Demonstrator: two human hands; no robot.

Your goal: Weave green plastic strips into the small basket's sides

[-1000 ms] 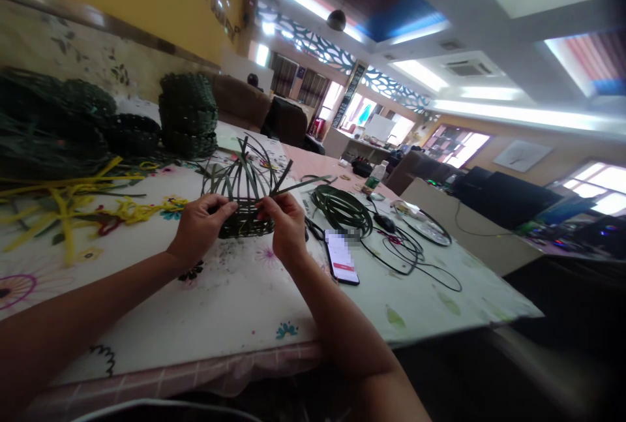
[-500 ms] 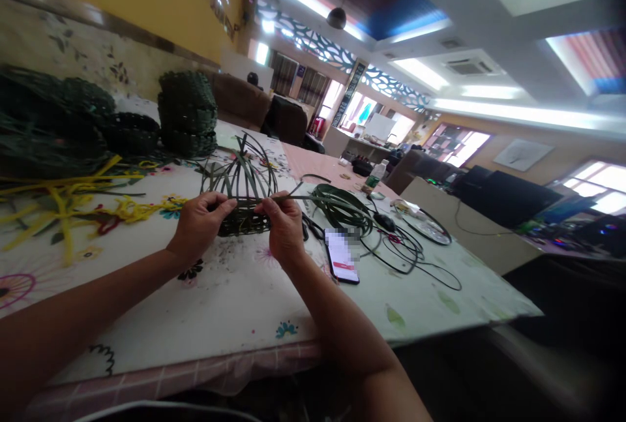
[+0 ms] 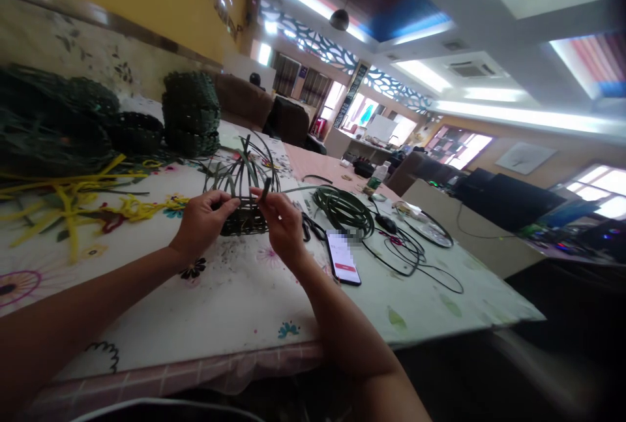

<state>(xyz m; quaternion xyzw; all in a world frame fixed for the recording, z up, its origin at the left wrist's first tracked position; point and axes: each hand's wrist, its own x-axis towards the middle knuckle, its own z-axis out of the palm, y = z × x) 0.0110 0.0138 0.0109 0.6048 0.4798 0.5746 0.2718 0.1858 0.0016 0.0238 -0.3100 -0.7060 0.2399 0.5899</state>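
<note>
A small dark green basket [image 3: 244,221] with loose strips standing up from its rim rests on the flowered tablecloth. My left hand [image 3: 204,218] pinches its left rim between thumb and fingers. At the right side of the basket my right hand [image 3: 280,218] is closed on a dark green strip [image 3: 267,188], whose short piece sticks up above the fingers. Another length of strip runs right from this hand toward a coil of green strip [image 3: 342,210]. The fingers cover parts of the basket's rim.
Black-handled scissors [image 3: 313,226] and a lit phone [image 3: 343,257] lie right of my right hand. Farther right are a mouse [image 3: 385,222], cables and a bottle [image 3: 376,177]. Finished woven baskets [image 3: 190,112] stand at the back left, behind yellow strips [image 3: 71,213].
My right hand has turned slightly, its fingers raised, and a strip end now stands up above them. My left hand stays at the basket's left rim. The view has shifted slightly.
</note>
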